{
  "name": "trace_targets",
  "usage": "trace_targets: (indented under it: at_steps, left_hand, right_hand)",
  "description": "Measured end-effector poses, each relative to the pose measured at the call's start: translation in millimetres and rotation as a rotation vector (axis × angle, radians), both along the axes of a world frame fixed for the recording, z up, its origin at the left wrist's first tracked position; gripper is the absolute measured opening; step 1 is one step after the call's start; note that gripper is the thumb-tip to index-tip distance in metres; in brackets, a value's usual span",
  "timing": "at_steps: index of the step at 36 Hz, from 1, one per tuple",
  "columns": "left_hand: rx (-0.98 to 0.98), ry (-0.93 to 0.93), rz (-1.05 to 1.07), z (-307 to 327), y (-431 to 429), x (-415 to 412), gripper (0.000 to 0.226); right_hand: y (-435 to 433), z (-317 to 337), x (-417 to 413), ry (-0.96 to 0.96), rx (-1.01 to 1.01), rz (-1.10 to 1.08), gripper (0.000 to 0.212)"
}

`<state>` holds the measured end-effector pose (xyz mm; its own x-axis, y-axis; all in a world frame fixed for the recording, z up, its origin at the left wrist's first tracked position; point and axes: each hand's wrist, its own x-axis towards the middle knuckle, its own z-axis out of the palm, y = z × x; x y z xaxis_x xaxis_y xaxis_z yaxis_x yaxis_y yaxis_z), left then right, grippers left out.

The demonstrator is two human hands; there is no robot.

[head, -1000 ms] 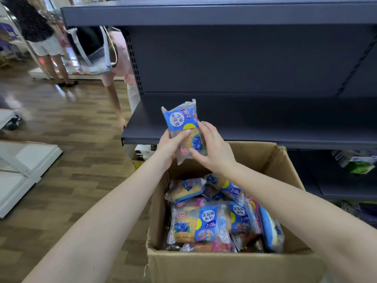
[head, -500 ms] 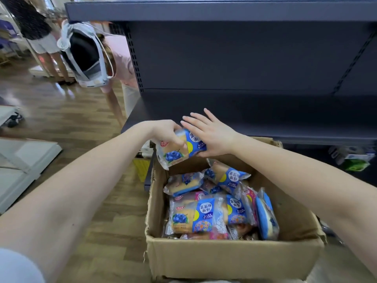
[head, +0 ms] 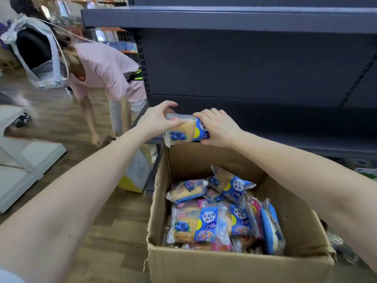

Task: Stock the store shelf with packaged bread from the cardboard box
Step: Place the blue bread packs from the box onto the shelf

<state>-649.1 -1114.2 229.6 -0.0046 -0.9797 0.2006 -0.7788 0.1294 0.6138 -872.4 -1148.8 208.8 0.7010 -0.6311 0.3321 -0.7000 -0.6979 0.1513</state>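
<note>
Head view, centre of the frame: the left hand point(head: 157, 119) and right hand point(head: 220, 129) each grip one end of a bread packet point(head: 183, 132), held sideways at the front edge of the dark shelf point(head: 295, 129), likely to lay it flat. Clear wrapper, blue label, blueberry picture, golden bread inside. More packets point(head: 204, 223) sit in the cardboard box point(head: 234, 264) below.

left arm: extending from 8 o'clock | left hand point(head: 156, 119): pinching bread packet point(head: 183, 132) | right arm: extending from 4 o'clock | right hand point(head: 221, 129): fingers point(head: 204, 116) curling over its 3 o'clock end
</note>
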Motion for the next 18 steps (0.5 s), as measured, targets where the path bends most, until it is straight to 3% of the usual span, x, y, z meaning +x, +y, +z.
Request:
trace_targets:
  at_steps: [3,6,9,14,18]
  left_hand:
    - [-0.039,0.095,0.083,-8.7,-0.5,13.5,0.075]
    - [-0.056,0.126,0.148,-19.0,-4.4,28.4,0.064]
    - [-0.055,0.075,0.21,-27.8,-7.9,42.9,0.055]
    - [-0.014,0.007,0.269,-43.0,-21.7,63.5,0.06]
    - [0.002,-0.162,0.291,-57.5,-38.0,69.1,0.054]
  right_hand:
    - [-7.8,-0.3,6.7,-0.007,0.009,-0.052,0.08]
    - [-15.7,-2.6,14.1,-0.018,0.017,-0.108,0.079]
    - [-24.1,-7.5,23.1,-0.036,0.025,-0.149,0.078]
    - [-41.6,-14.2,39.0,-0.071,0.047,-0.198,0.076]
    - [-59.3,-20.0,52.9,-0.088,0.093,-0.216,0.077]
